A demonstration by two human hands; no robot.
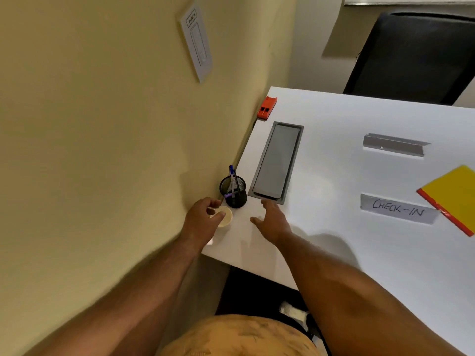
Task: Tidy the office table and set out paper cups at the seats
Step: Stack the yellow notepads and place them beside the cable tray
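A cream paper cup stands upright on the white table at its near left corner, close to the wall. My left hand is wrapped around the cup's rim from the left, thumb and fingers touching it. Just behind the cup is a black mesh pen holder with pens in it. My right hand hovers flat with fingers spread, right of the cup and in front of the grey cable hatch. It holds nothing.
A grey "CHECK-IN" name card and a second grey card lie mid-table. A yellow and red folder sits at the right edge. An orange stapler-like item rests at the far left corner. A black chair stands behind the table.
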